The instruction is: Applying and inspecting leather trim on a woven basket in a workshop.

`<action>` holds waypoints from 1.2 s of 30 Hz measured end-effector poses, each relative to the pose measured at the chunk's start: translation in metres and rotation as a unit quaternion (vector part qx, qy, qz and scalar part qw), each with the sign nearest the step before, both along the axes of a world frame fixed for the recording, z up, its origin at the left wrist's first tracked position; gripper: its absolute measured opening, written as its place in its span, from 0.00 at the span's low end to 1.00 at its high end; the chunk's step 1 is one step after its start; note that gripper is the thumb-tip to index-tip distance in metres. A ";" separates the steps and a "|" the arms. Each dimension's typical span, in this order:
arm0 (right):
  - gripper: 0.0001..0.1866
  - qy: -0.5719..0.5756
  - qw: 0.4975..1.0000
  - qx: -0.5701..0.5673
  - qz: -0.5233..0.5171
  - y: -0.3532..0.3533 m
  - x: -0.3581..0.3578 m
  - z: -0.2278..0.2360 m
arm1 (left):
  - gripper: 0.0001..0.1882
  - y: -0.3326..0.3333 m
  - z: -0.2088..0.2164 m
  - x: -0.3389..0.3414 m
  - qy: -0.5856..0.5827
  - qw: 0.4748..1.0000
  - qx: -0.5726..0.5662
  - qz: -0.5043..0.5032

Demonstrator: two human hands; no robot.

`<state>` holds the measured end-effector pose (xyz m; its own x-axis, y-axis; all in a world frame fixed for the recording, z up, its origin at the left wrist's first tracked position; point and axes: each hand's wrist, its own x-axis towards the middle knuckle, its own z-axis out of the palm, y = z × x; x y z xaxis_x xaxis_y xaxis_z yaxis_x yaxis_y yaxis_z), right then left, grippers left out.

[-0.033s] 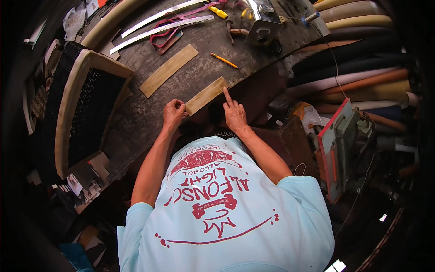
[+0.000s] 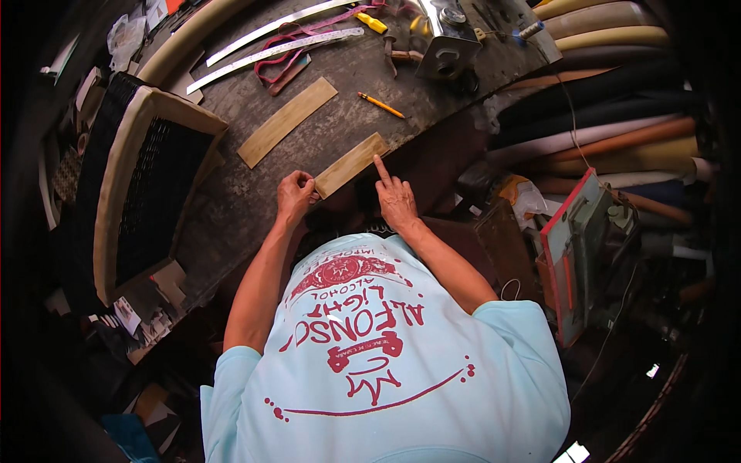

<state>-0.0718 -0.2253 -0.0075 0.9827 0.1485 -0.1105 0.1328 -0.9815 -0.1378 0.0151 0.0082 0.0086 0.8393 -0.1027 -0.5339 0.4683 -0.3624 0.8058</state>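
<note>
the left hand (image 2: pixel 294 197) curls at one end of the nearer strip (image 2: pixel 349 167), fingertips partly hidden; whether it pinches, i cannot tell. the right hand (image 2: pixel 397 202), unclenched, lays one forefinger on the strip's edge. the bench (image 2: pixel 231 193) bears two strips, two rulers (image 2: pixel 332 35), one pencil (image 2: pixel 381 106).

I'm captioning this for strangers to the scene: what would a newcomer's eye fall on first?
Probably the pale blue shirt with its dark red print, filling the lower middle. Just above, the left hand is at the near end of a flat tan strip, the right hand pointing an index finger at its side. Coloured rolls pile up at upper right.
</note>
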 end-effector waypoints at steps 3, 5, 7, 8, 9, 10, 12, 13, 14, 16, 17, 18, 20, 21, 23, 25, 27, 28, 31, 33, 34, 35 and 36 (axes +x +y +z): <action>0.05 0.041 0.988 0.008 0.150 0.016 -0.005 0.017 | 0.05 0.000 -0.003 0.000 0.003 1.000 0.010 -0.004; 0.06 0.040 0.966 0.160 0.200 0.012 0.005 0.026 | 0.06 0.000 -0.004 0.001 -0.005 1.000 0.016 -0.007; 0.07 0.003 0.954 0.258 0.153 -0.003 0.024 0.041 | 0.06 0.001 -0.003 0.001 0.001 1.000 0.012 -0.007; 0.08 -0.051 0.944 0.311 0.101 -0.018 0.037 0.056 | 0.06 0.001 -0.002 0.000 0.008 1.000 0.011 -0.004; 0.09 -0.064 0.951 0.300 0.021 -0.036 0.051 0.068 | 0.06 0.003 -0.001 -0.001 0.014 1.000 -0.002 0.006; 0.09 -0.082 0.943 0.315 -0.065 -0.057 0.065 0.072 | 0.06 0.004 0.000 -0.001 0.011 1.000 -0.007 0.008; 0.10 -0.090 0.945 0.279 -0.146 -0.105 0.096 0.074 | 0.07 0.008 0.003 -0.003 0.030 0.998 -0.047 0.025; 0.12 -0.100 0.957 0.239 -0.130 -0.126 0.109 0.071 | 0.07 0.007 0.004 -0.003 0.031 0.998 -0.046 0.030; 0.13 -0.070 0.968 0.206 -0.127 -0.139 0.121 0.078 | 0.07 0.008 0.002 -0.004 0.030 0.998 -0.049 0.035; 0.15 -0.040 0.990 0.123 -0.059 -0.162 0.144 0.076 | 0.07 0.011 -0.004 -0.004 0.019 0.998 -0.065 0.006; 0.18 -0.010 0.993 0.097 -0.063 -0.165 0.156 0.079 | 0.07 0.010 -0.004 -0.004 0.018 0.998 -0.065 0.012; 0.18 -0.010 0.994 0.098 -0.057 -0.167 0.168 0.080 | 0.07 0.009 -0.003 -0.005 0.020 0.998 -0.063 0.023; 0.22 0.096 0.993 0.022 -0.068 -0.170 0.191 0.080 | 0.07 0.008 -0.002 -0.006 0.023 0.997 -0.058 0.036; 0.24 0.093 0.994 0.011 -0.051 -0.176 0.199 0.071 | 0.07 0.007 -0.001 -0.005 0.019 0.998 -0.056 0.034; 0.24 0.121 0.992 0.011 -0.031 -0.180 0.212 0.068 | 0.07 0.005 0.002 -0.005 0.018 0.998 -0.050 0.042; 0.23 0.131 0.991 0.016 -0.026 -0.183 0.212 0.064 | 0.07 0.003 0.004 -0.002 0.024 0.998 -0.033 0.036; 0.22 0.085 0.996 0.025 -0.017 -0.180 0.198 0.074 | 0.07 0.004 -0.002 -0.002 0.028 0.998 -0.038 0.043; 0.21 0.033 0.999 0.032 -0.020 -0.178 0.191 0.080 | 0.07 0.004 -0.004 -0.001 0.027 0.998 -0.046 0.039; 0.18 0.032 0.999 0.022 -0.030 -0.169 0.175 0.088 | 0.07 0.006 -0.005 -0.002 0.028 0.998 -0.046 0.039; 0.17 0.032 0.999 0.020 -0.037 -0.161 0.159 0.088 | 0.07 0.006 -0.005 -0.001 0.028 0.998 -0.051 0.034; 0.15 0.035 0.985 0.161 -0.051 -0.150 0.148 0.087 | 0.07 0.006 -0.004 -0.001 0.028 0.998 -0.047 0.033; 0.14 0.036 0.951 0.299 -0.064 -0.136 0.137 0.086 | 0.08 0.007 -0.004 -0.001 0.028 0.998 -0.042 0.033; 0.11 0.157 0.892 0.400 -0.140 -0.112 0.123 0.091 | 0.08 0.008 -0.005 -0.002 0.027 0.998 -0.042 0.032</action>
